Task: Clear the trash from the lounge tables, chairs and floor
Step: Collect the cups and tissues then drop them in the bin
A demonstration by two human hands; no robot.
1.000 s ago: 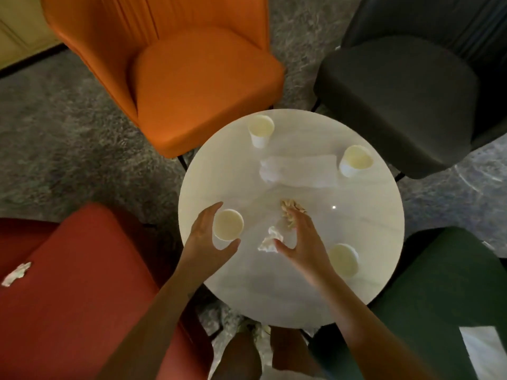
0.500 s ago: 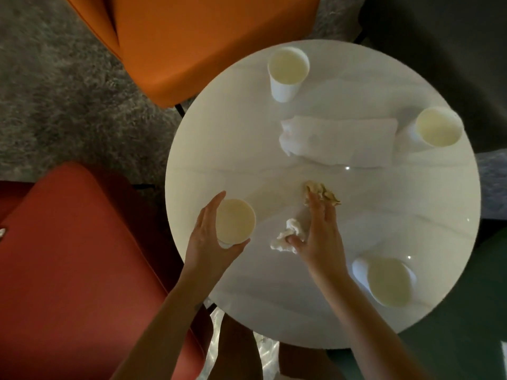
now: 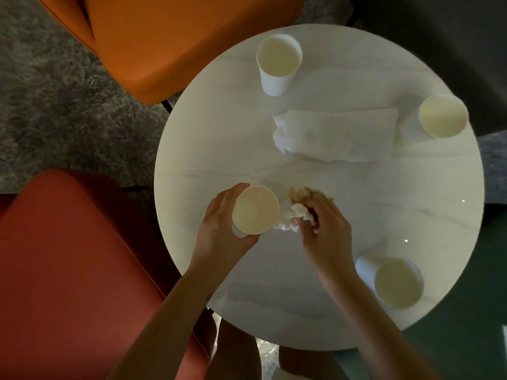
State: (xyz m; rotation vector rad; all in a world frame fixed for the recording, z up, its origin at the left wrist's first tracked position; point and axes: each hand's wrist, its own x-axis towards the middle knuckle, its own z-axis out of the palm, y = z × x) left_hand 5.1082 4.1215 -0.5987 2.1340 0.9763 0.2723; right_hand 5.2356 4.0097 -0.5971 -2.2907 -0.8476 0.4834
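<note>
Grey carpet (image 3: 41, 105) surrounds a round, pale marbled counter (image 3: 343, 311). Four chairs ring it: an orange chair (image 3: 178, 37) at the far left, a red chair (image 3: 68, 270) at the near left, a dark chair (image 3: 439, 37) at the far right and a green chair (image 3: 480, 311) at the near right.

The left hand (image 3: 219, 231) is at the left side of the counter. Its grip is wrapped round a paper cup (image 3: 255, 209), fingers on the cup's far side and thumb on the near side. The cup's open mouth faces up toward the camera, and whether its base touches the counter cannot be told.

Just right of that cup, the right hand (image 3: 326, 229) reaches in from the near side. Its grip is curled over a crumpled white tissue (image 3: 288, 222), which touches the cup's rim edge. A brownish crumpled scrap (image 3: 304, 194) lies under the fingertips on the far side of the tissue.

A flat white napkin (image 3: 337, 135) lies farther back, near the counter's middle. Three more cups stand apart from the hands: a far cup (image 3: 278, 64) beside the orange chair, a right-hand cup (image 3: 441, 115) just beside the napkin's right end, and a near cup (image 3: 395, 283) at the near right edge, close to the right forearm.
</note>
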